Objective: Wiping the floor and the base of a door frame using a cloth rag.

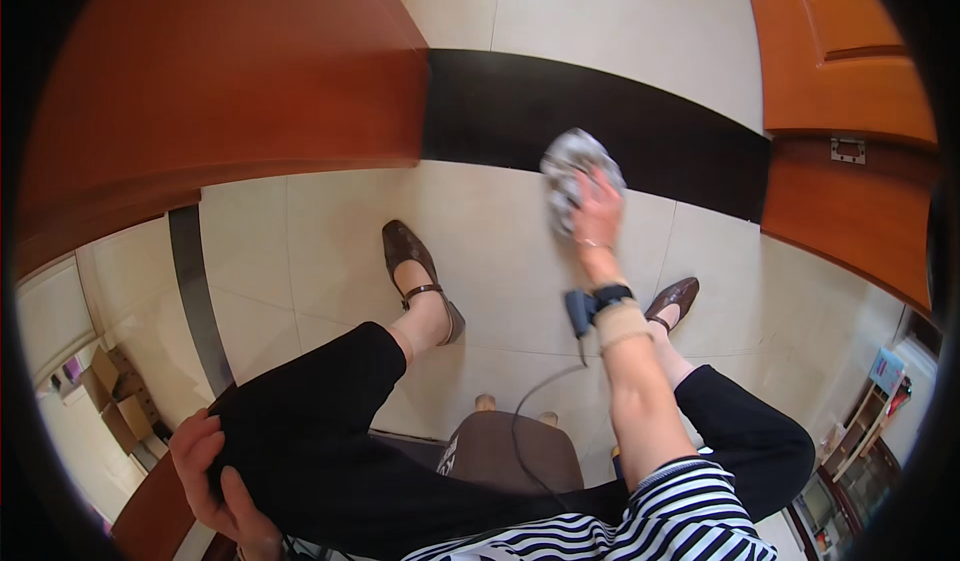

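Note:
My right hand [600,208] presses on a crumpled grey-and-white cloth [559,163]. The cloth is slightly blurred and lies across the edge between the pale floor tiles [487,261] and a black threshold strip [487,111]. The fingers are spread over its top; what is beneath the palm is hidden. A dark device on a strap [581,312] sits at my right wrist, with a thin cable running back from it. At the lower left my left hand [206,471] rests on my bent knee in black trousers [300,426], holding nothing, thumb apart from the fingers.
Reddish-brown wooden panels stand left [262,73] and right [840,208] of the strip. A metal strike plate [848,151] is set in the right one. My brown shoes [409,250] flank a low brown-topped stool [514,448]. Cardboard boxes [124,396] stand far left.

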Tool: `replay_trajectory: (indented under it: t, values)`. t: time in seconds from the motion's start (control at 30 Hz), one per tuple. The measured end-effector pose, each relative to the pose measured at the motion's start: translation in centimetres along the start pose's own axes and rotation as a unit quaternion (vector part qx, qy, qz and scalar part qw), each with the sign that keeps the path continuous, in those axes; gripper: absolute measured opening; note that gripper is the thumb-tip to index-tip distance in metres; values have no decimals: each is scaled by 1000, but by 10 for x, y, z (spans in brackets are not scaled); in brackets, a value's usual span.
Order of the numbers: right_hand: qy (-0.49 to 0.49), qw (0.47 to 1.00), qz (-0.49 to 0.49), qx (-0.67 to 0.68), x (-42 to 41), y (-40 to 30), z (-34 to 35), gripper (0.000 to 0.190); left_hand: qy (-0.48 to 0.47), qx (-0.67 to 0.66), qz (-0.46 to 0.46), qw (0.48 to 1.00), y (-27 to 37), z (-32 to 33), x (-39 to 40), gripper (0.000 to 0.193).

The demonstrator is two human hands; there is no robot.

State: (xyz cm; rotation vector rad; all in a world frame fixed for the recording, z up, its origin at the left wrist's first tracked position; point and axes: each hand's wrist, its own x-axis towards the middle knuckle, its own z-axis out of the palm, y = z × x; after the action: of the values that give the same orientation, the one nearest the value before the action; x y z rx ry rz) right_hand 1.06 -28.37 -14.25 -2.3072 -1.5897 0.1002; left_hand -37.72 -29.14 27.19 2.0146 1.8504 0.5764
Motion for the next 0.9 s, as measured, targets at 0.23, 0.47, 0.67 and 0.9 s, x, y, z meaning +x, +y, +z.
replay_trajectory:
  t: [0.23,0.47,0.67,0.9]
  values:
    - [-7,958,287,-26,-54,141,-61,47,-10,18,0,1000,0,-12,-3,23]
    - [153,970,10,190,71,-33,-40,46,-17,12,3,1000,-3,-9,-3,22]
    - [2,985,-79,153,156,-184,36,54,-36,13,30,999,16,-6,8,26]
    - [-110,930,105,334,159,-204,76,53,-21,12,37,999,26,-4,21,25]
